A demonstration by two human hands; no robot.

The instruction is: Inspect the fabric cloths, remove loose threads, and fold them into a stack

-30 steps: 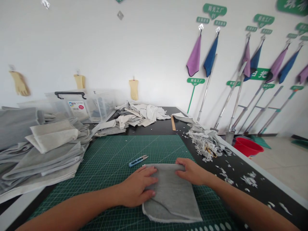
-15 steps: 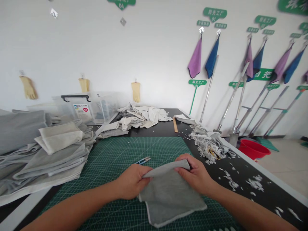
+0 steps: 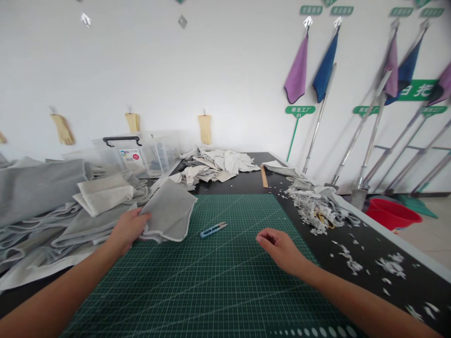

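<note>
Pinching a grey cloth square, the left hand holds it over the green cutting mat. The right hand is loosely open and empty, blue-handled thread snips lie between the hands, and folded grey fabric is piled left of the left hand.

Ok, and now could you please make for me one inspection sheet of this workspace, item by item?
Surface: green cutting mat on a black table.
Job's things: grey cloth piece with a pale edge, above the mat's far left corner; blue thread snips lie on the mat.
Clutter: grey cloth stack at left; pale fabric pile beyond the mat; white trimmings heap at right; wooden ruler.
Hands: left hand holds the cloth; right hand is above the mat's right edge, holding nothing.
Cables: nothing seen.
Surroundings: clear plastic box, red basin, yellow gloves and purple towel on the wall.
</note>
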